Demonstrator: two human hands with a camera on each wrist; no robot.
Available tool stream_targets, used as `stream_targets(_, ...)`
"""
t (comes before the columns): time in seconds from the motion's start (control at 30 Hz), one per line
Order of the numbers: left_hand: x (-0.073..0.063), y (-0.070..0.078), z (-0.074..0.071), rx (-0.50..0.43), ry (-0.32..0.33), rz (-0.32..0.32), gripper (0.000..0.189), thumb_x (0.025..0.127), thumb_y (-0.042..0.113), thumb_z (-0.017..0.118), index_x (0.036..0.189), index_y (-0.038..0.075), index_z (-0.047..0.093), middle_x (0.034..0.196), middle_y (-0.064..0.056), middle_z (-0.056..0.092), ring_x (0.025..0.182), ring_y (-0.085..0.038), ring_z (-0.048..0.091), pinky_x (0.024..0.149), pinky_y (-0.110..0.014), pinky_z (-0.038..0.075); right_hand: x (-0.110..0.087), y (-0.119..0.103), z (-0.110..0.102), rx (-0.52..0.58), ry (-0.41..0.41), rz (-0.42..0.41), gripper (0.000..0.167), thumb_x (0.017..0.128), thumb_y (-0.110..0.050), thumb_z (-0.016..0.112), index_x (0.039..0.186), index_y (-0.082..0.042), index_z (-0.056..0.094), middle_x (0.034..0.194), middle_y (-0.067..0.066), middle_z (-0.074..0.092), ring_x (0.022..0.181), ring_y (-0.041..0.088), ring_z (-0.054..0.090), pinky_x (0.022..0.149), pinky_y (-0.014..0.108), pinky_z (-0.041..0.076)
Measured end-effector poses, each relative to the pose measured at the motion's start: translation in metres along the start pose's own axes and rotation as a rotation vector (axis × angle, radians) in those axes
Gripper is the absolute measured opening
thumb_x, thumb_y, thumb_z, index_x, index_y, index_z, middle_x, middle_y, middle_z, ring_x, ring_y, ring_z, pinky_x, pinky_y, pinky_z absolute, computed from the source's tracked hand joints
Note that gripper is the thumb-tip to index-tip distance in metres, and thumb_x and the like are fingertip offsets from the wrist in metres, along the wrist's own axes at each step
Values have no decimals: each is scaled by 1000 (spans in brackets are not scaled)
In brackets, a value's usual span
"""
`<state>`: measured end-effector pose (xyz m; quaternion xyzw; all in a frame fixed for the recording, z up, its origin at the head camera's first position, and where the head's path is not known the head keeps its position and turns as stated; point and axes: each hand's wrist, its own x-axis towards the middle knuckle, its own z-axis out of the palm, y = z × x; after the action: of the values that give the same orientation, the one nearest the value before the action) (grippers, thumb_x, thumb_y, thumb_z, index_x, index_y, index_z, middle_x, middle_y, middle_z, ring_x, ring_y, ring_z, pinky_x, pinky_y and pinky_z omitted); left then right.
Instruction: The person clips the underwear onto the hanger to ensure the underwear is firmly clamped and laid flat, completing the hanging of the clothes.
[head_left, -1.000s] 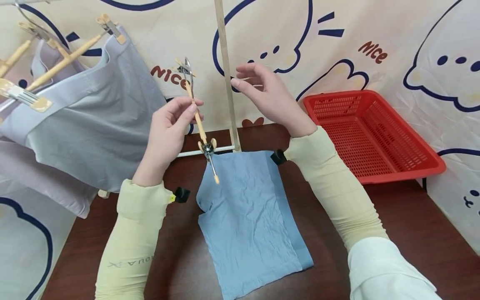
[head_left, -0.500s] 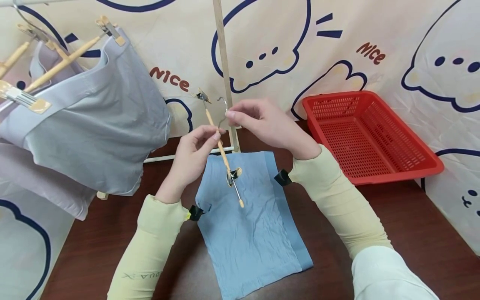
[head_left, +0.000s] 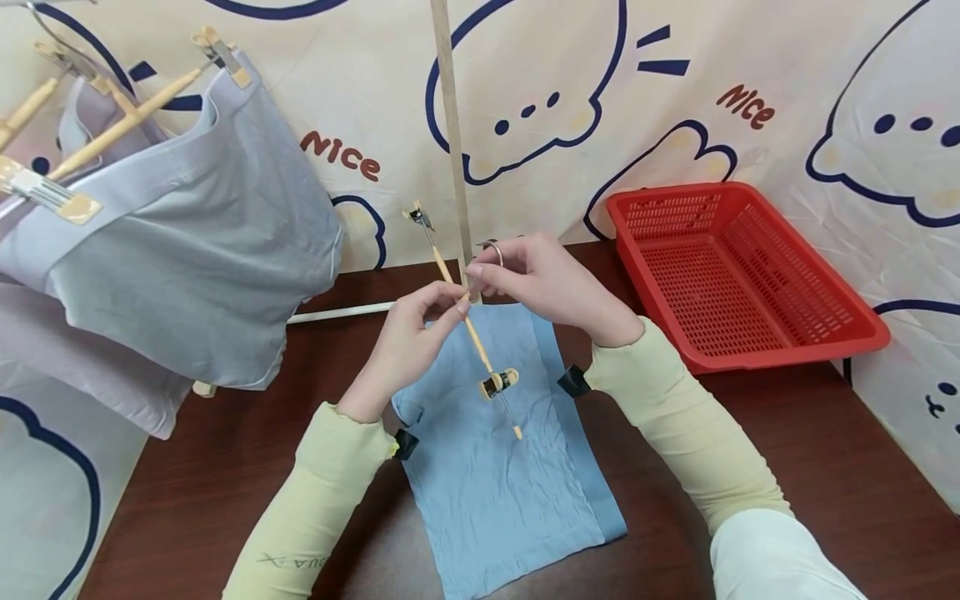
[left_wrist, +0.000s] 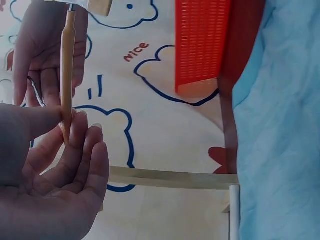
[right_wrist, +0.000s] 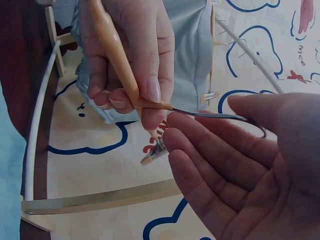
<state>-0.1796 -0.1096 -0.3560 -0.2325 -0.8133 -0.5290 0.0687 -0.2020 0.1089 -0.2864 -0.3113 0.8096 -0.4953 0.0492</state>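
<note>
My left hand (head_left: 414,342) pinches the wooden bar of a clip hanger (head_left: 477,340) at its middle, between thumb and fingers. My right hand (head_left: 536,279) is at the hanger's metal hook (right_wrist: 220,116). Thumb and loosely curled fingers lie on either side of that wire. One metal clip with wooden pads (head_left: 498,382) sits near the bar's lower end, another near its upper end. Beneath the hanger a blue garment (head_left: 510,475) lies flat and wrinkled on the table, with a smooth band along its right side.
Left of the hands, grey shorts (head_left: 187,225) hang from another clip hanger, with a mauve garment (head_left: 82,342) below. A red plastic basket (head_left: 720,292) stands at the right on the dark wooden table (head_left: 720,467). Behind are a wooden upright (head_left: 452,125) and a white rod (head_left: 341,313).
My left hand has carried the hanger down and right, over the blue garment. The right hand has come down beside it, and the hook now lies between its thumb and fingers.
</note>
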Motion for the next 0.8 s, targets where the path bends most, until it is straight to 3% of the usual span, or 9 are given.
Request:
stream_targets(0.1, -1, -3, 3, 14, -5, 1, 19, 101, 15, 66, 118, 6, 70, 98, -3, 70, 89, -17, 64, 87, -38, 53, -3, 3, 0, 18, 5, 60, 20, 103, -22, 64, 106, -5, 75, 92, 7, 75, 81, 20, 72, 80, 34, 58)
stream_targets(0.23, -1, -3, 6, 8, 8, 15, 23, 100, 14, 68, 122, 9, 69, 96, -2, 71, 88, -16, 65, 86, -38, 54, -6, 7, -1, 82, 0, 74, 32, 109, -24, 52, 108, 1, 73, 95, 8, 76, 83, 24, 73, 79, 37, 59)
stream_targets(0.37, -2, -1, 8, -66, 27, 11, 32, 98, 11, 70, 128, 6, 60, 100, -6, 74, 93, -17, 69, 87, -37, 54, -10, 14, -1, 135, 19, 59, 41, 111, -26, 45, 105, 3, 73, 98, 11, 76, 86, 26, 74, 79, 38, 59)
stream_targets(0.5, -5, -2, 3, -133, 57, -30, 35, 99, 15, 70, 126, 2, 52, 106, -10, 74, 96, -19, 70, 86, -34, 53, -19, 21, -1, 187, 66, 61, 41, 111, -27, 45, 101, 2, 72, 96, 11, 76, 86, 27, 74, 79, 39, 59)
stream_targets(0.67, -9, -10, -10, -85, 66, -81, 31, 103, 21, 64, 125, 2, 53, 108, -10, 72, 94, -20, 68, 85, -33, 52, -30, 27, -3, 212, 100, 77, 41, 110, -27, 46, 99, 2, 72, 94, 11, 76, 85, 30, 74, 78, 40, 59)
stream_targets(0.8, -11, -16, -17, -4, 23, -119, 30, 103, 24, 64, 126, 5, 59, 111, -7, 70, 99, -20, 64, 87, -38, 50, -38, 30, -6, 212, 101, 88, 40, 111, -25, 46, 100, 4, 71, 96, 12, 75, 86, 30, 74, 80, 40, 59)
